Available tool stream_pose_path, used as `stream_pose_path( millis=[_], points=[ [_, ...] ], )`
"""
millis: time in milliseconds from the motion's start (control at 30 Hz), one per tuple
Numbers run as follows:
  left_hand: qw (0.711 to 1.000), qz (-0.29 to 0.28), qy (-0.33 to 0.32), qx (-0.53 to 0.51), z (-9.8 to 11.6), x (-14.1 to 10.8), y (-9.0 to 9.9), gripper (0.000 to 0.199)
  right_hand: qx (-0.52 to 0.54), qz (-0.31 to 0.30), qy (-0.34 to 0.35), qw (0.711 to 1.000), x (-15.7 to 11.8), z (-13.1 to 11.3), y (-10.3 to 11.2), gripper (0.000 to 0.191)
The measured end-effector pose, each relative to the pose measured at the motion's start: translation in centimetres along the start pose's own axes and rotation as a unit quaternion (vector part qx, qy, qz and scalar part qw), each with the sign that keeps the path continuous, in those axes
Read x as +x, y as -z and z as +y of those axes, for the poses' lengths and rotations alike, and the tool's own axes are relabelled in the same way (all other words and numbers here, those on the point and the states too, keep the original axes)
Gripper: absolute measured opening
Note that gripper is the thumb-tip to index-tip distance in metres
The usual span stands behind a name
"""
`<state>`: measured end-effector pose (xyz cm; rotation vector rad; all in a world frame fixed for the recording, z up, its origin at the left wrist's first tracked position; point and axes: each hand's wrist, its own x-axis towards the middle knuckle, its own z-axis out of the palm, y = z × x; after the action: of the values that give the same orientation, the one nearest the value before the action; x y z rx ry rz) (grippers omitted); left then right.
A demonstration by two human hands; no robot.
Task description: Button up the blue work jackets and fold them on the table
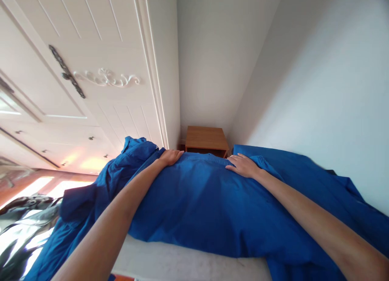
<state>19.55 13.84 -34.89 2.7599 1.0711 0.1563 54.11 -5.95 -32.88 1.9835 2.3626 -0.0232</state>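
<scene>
A blue bed sheet (pixel 200 200) lies over a white mattress (pixel 182 256), whose near side shows bare below the cloth. My left hand (pixel 172 157) rests on the sheet near its far edge, fingers stretched out and close together. Across from it, my right hand (pixel 243 164) lies flat on the cloth with its fingers a little apart. Both hands press down from above, and neither shows cloth pinched in it. Bunched blue folds (pixel 121 183) hang at the left, and more blue cloth (pixel 285 163) spreads along the right.
A brown wooden nightstand (pixel 206 138) stands past the bed's far end, in the corner. At the left rises a white wardrobe (pixel 100 50) with carved trim and dark handles. A pale wall (pixel 328 90) runs along the right. A cluttered pile (pixel 27 224) lies on the lower left.
</scene>
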Motion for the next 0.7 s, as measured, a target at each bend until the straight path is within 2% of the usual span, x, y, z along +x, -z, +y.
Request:
stream_pose_path(
  millis=[67, 133, 167, 233, 300, 333, 400, 467, 500, 567, 633, 700],
  points=[
    [1.000, 0.012, -0.015, 0.010, 1.0, -0.3, 0.7, 0.049, -0.001, -0.039, -0.033, 0.999, 0.6, -0.6, 0.4, 0.064],
    [0.999, 0.027, -0.037, 0.016, 2.4, -1.2, 1.9, 0.041, -0.001, -0.036, -0.078, 0.996, 1.5, -2.1, 1.2, 0.067],
    [0.998, 0.043, -0.050, 0.016, 3.2, -1.8, 2.5, 0.040, 0.000, -0.008, -0.091, 0.996, 2.0, -3.4, 1.7, 0.069],
    [0.993, 0.100, -0.067, 0.010, 4.9, -3.7, 3.5, 0.043, 0.014, 0.089, -0.077, 0.993, 3.1, -7.2, 2.7, 0.072],
    [0.985, 0.159, -0.070, 0.004, 6.3, -6.0, 3.5, 0.047, 0.045, 0.175, -0.036, 0.983, 4.0, -12.2, 3.3, 0.070],
    [0.984, 0.165, -0.069, 0.004, 6.8, -7.2, 3.1, 0.049, 0.064, 0.199, -0.013, 0.978, 4.3, -14.8, 3.4, 0.069],
    [0.992, 0.112, -0.064, 0.011, 7.2, -9.5, 1.6, 0.054, 0.093, 0.214, 0.054, 0.971, 4.4, -19.1, 2.6, 0.062],
    [0.997, 0.044, -0.052, 0.023, 6.9, -11.4, -0.4, 0.058, 0.106, 0.180, 0.105, 0.972, 3.7, -21.4, 0.9, 0.062],
    [0.998, 0.033, -0.040, 0.030, 6.7, -12.1, -1.2, 0.060, 0.104, 0.156, 0.120, 0.975, 3.1, -21.7, -0.1, 0.063],
    [0.998, 0.054, -0.006, 0.038, 6.2, -12.9, -2.5, 0.064, 0.089, 0.126, 0.124, 0.980, 1.5, -20.6, -2.1, 0.064],
    [0.995, 0.088, 0.032, 0.038, 5.9, -13.0, -3.0, 0.068, 0.068, 0.123, 0.095, 0.985, -0.4, -18.3, -3.3, 0.066],
    [0.992, 0.103, 0.067, 0.034, 5.9, -12.8, -3.1, 0.069, 0.043, 0.114, 0.047, 0.991, -2.3, -15.6, -3.6, 0.069]
  ],
)
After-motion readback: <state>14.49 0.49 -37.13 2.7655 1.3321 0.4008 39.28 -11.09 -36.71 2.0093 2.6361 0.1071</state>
